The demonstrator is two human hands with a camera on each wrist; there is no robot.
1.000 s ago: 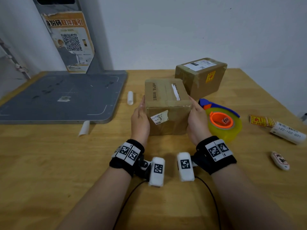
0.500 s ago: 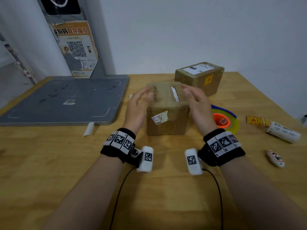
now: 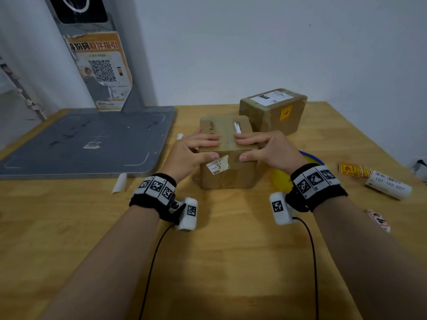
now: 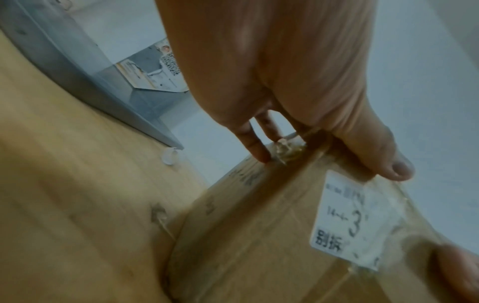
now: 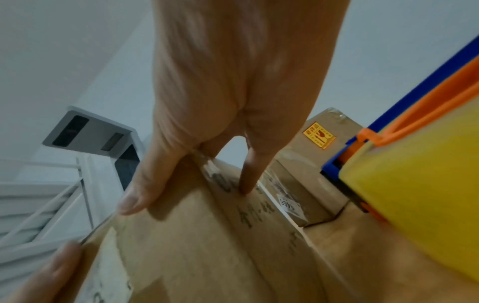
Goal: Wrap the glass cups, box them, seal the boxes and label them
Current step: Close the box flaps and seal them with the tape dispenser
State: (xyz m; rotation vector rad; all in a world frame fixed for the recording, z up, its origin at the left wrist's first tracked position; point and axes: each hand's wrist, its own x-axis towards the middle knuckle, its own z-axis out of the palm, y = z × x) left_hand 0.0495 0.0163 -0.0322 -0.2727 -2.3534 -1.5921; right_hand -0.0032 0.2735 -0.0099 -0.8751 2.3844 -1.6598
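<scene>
A taped brown cardboard box stands on the wooden table in front of me, with a white label marked "3" on its near face. Both hands lie over its top near edge. My left hand has straight fingers flat on the top and its thumb on the near face; in the left wrist view the left hand touches the box beside the label. My right hand mirrors it, and the right wrist view shows the right hand pressing the box. No glass cups are visible.
A second sealed box with a shipping label and a yellow fragile sticker stands behind on the right. A yellow tape dispenser lies beside my right wrist. Fragile stickers and a label roll lie far right. A grey scanner platform fills the left.
Both hands left the sides of the box, rose above it, then came down on its top near edge with thumbs on the near face. The box has stayed in place.
</scene>
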